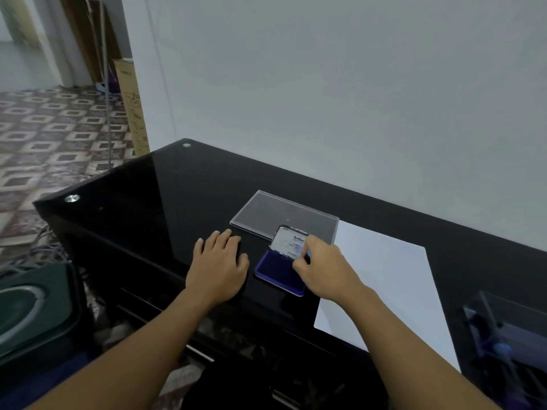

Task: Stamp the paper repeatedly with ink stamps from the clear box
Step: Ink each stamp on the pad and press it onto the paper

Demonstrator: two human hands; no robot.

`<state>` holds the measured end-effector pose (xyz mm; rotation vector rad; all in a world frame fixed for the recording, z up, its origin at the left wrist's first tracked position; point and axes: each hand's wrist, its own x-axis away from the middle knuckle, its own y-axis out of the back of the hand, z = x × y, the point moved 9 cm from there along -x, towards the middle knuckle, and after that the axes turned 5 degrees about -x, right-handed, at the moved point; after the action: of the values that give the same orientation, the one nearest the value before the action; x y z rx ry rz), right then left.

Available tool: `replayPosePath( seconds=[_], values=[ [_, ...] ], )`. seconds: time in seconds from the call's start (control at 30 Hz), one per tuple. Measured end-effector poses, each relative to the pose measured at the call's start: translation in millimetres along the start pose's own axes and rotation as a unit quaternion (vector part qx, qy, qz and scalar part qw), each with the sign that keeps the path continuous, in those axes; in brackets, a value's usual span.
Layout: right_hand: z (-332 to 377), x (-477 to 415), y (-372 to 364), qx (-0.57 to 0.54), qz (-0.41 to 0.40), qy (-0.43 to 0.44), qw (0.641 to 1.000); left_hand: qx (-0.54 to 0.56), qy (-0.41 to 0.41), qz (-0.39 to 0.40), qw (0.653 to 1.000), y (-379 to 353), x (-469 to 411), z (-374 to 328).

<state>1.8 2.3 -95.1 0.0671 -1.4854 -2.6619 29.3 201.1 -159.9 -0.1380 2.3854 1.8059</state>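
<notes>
An open blue ink pad (276, 269) lies on the black glass table (154, 202), its lid (288, 241) tilted up behind it. My right hand (321, 269) hovers over the pad with curled fingers pinching a small stamp with a blue top (307, 253), mostly hidden by the fingers. My left hand (219, 266) rests flat on the table left of the pad, fingers straight. A white sheet of paper (393, 291) lies to the right of the pad. A clear plastic lid (281, 216) lies flat behind the pad.
A clear box (509, 335) holding dark and blue items stands at the table's right front corner. The wall runs close behind the table. A dark speaker (32, 309) sits on the floor at left.
</notes>
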Motion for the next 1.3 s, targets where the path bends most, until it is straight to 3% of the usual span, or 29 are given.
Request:
replayPosePath(
  seconds=[0.3,1.3],
  values=[
    [15,-6,-12,0.068,0.012,0.037,0.997,-0.004,-0.003,-0.008,1.000,2,2,-1],
    [1,-9,-27,0.050,-0.038,0.008,0.998,-0.021,0.010,-0.023,0.999,3,2,-4]
  ],
)
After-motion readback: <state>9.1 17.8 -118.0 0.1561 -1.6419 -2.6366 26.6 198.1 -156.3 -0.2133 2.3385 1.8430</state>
